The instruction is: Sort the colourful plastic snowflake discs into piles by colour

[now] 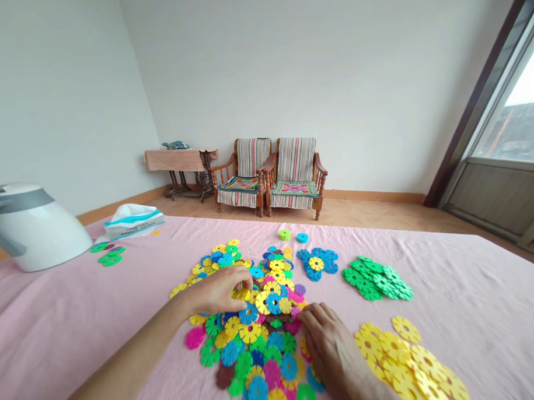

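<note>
Left hand [220, 290]: thumb and fingers curl inward, pinching yellow notched discs [241, 295] over a mixed heap [250, 333]. Right hand [331, 349]: fingers bent and close together, tips at the heap's right edge — whether they grip anything cannot be told. The heap consists of thin, flower-shaped plastic discs, slotted at the rim and holed centrally. To its right lie a blue cluster [314, 274] topped by one yellow disc, a green pile [377, 278] and a yellow pile [392, 350] — all on wrinkled pink cloth [462, 280]. Farther left, a smooth white-and-grey jug [53, 231] stands near a tissue pack [134, 223], its lettering illegible.
</note>
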`<state>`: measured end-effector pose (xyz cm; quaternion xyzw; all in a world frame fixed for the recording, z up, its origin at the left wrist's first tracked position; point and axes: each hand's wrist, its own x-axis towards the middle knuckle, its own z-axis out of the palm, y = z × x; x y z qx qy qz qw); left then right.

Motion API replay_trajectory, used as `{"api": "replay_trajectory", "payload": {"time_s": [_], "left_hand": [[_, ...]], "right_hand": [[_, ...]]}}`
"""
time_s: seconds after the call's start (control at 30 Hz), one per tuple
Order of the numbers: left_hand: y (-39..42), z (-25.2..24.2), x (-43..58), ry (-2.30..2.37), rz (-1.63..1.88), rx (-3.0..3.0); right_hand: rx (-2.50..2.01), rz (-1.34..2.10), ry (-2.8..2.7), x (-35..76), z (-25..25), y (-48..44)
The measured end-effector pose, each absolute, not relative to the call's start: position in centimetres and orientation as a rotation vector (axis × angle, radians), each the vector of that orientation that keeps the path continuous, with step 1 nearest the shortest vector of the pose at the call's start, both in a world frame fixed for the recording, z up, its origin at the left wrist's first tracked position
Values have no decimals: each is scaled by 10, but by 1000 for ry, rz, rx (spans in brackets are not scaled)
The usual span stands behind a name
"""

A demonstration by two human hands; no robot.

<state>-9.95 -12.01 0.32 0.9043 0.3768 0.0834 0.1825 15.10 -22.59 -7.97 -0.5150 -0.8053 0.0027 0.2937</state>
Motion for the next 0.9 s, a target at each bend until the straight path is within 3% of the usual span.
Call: {"api": "replay_trajectory", "payload": {"time_s": [0.3, 0.7, 0.9], "left_hand": [[-106, -21, -82, 1215, 597, 2634], [-88, -45, -78, 1282, 687, 2557], [-105, -36, -60, 1178, 910, 2054]], "right_hand": [[-1430, 92, -2178, 150, -81, -226], [-1424, 76, -2154, 149, -83, -225], [-1386, 53, -2112, 150, -81, -226]]}}
